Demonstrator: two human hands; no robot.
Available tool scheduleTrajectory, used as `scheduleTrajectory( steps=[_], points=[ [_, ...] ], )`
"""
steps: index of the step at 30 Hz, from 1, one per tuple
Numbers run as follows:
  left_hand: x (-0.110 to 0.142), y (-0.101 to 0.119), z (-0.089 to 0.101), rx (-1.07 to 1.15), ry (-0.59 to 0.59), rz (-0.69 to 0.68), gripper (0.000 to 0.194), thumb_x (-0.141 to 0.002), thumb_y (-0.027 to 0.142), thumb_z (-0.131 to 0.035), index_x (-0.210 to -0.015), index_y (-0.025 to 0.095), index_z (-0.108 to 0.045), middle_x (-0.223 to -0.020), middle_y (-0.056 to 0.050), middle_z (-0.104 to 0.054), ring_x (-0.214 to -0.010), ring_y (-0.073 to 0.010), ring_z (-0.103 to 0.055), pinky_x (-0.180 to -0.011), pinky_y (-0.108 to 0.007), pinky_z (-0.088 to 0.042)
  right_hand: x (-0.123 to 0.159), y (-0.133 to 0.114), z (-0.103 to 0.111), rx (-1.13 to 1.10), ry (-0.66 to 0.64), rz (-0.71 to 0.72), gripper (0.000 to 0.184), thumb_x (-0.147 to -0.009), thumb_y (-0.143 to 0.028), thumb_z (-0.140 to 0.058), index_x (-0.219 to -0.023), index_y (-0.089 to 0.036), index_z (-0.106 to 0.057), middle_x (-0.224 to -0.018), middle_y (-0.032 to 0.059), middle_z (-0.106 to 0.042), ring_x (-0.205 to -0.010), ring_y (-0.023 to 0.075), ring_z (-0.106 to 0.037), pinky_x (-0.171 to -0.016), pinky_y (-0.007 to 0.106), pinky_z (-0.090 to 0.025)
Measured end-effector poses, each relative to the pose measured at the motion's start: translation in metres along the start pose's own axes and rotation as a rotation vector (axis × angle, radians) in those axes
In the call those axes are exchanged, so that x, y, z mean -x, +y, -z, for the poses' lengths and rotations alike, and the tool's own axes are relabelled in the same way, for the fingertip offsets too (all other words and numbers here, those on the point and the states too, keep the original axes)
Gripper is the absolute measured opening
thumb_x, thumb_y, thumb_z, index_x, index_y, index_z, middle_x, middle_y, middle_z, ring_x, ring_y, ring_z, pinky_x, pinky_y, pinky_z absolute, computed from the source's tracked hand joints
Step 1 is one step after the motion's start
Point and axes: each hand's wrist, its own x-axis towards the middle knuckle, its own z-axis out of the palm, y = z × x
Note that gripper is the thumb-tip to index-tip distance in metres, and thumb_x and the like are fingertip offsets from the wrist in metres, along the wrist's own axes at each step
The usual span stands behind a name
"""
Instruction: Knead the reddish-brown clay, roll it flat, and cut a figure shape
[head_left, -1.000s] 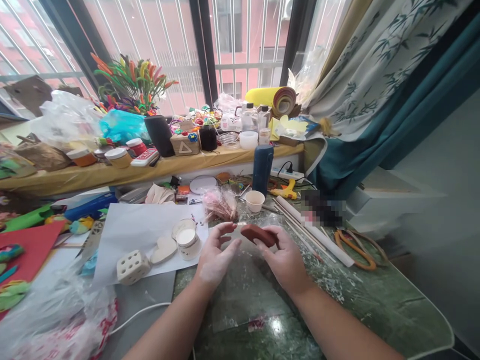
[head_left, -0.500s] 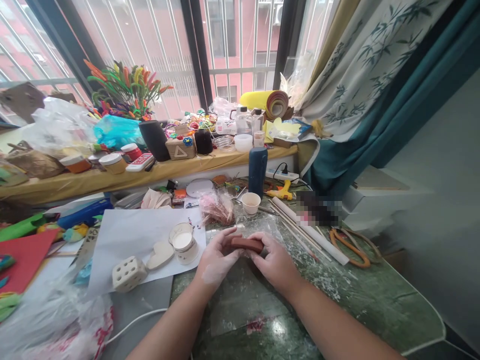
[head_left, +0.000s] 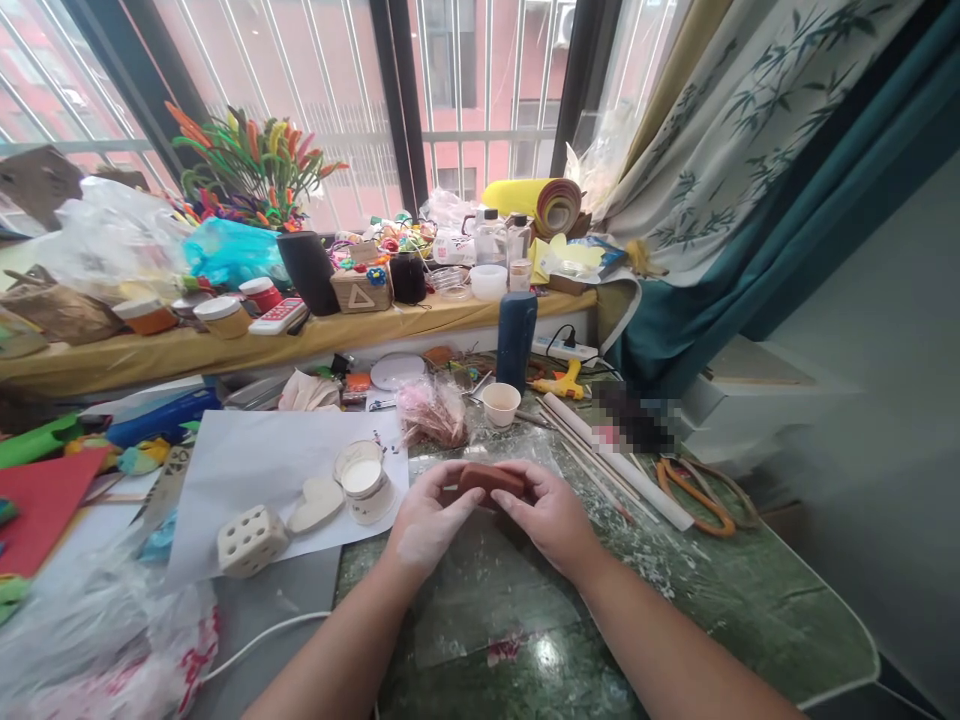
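Observation:
Between my hands is a reddish-brown block of clay (head_left: 491,481), held above the green table (head_left: 675,610). My left hand (head_left: 439,515) grips its left end, with the thumb on the near face and the fingers behind. At the right end, my right hand (head_left: 544,510) closes on it the same way. White residue coats my left hand and wrist. Under my hands lies a clear plastic sheet (head_left: 480,610). Just beyond them are a plastic bag of reddish-brown material (head_left: 431,412) and a small paper cup (head_left: 501,403).
On the left, white paper (head_left: 247,450) carries a dice-shaped block (head_left: 251,540), a heart-shaped piece (head_left: 315,504) and a cup of white material (head_left: 365,482). To the right lie a white tube (head_left: 615,460), thin sticks, orange-handled scissors (head_left: 697,500) and a yellow glue gun (head_left: 562,380). A dark blue cylinder (head_left: 516,345) stands behind.
The clay block has tilted so that more of its broad face shows, and my thumbs have come up onto that near face. The view has shifted slightly.

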Motion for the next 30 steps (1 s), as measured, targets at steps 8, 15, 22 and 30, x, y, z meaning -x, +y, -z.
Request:
scheduleTrajectory(
  steps=[8, 15, 22, 30],
  points=[
    [-0.004, -0.005, 0.005, -0.065, 0.269, -0.113, 0.037, -0.093, 0.052, -0.060, -0.116, 0.024, -0.066, -0.123, -0.007, -0.068, -0.120, -0.0247, -0.059, -0.103, -0.036, -0.042, -0.007, -0.003, -0.005, 0.416, 0.101, 0.094, 0.030, -0.084, -0.028, -0.068, -0.114, -0.029, -0.069, -0.112, 0.0055, -0.073, -0.104, 0.0282, -0.067, -0.094, 0.045, -0.051],
    [-0.004, -0.003, 0.003, 0.002, 0.268, -0.080, 0.037, -0.089, 0.052, -0.066, -0.110, 0.022, -0.067, -0.117, -0.007, -0.070, -0.115, -0.0248, -0.061, -0.103, -0.036, -0.042, -0.014, -0.003, -0.005, 0.479, 0.000, -0.061, 0.030, -0.079, -0.024, -0.070, -0.109, -0.027, -0.072, -0.108, 0.0051, -0.074, -0.103, 0.0289, -0.066, -0.093, 0.046, -0.050],
    [-0.002, -0.003, -0.003, 0.178, 0.010, -0.039, 0.040, -0.075, 0.037, -0.083, -0.108, 0.021, -0.067, -0.111, -0.007, -0.075, -0.106, -0.0250, -0.069, -0.095, -0.036, -0.051, -0.009, 0.006, -0.010, -0.285, 0.039, -0.119, 0.035, -0.078, -0.035, -0.078, -0.108, -0.023, -0.065, -0.104, 0.0052, -0.075, -0.098, 0.0249, -0.070, -0.093, 0.042, -0.054],
    [0.001, -0.002, -0.004, 0.181, 0.073, -0.049, 0.044, -0.069, 0.033, -0.088, -0.105, 0.020, -0.066, -0.098, -0.006, -0.078, -0.095, -0.0227, -0.072, -0.089, -0.035, -0.053, -0.002, 0.000, -0.008, -0.084, -0.088, -0.072, 0.036, -0.080, -0.034, -0.078, -0.113, -0.023, -0.072, -0.108, 0.0068, -0.076, -0.101, 0.0277, -0.071, -0.095, 0.045, -0.053]
  ],
)
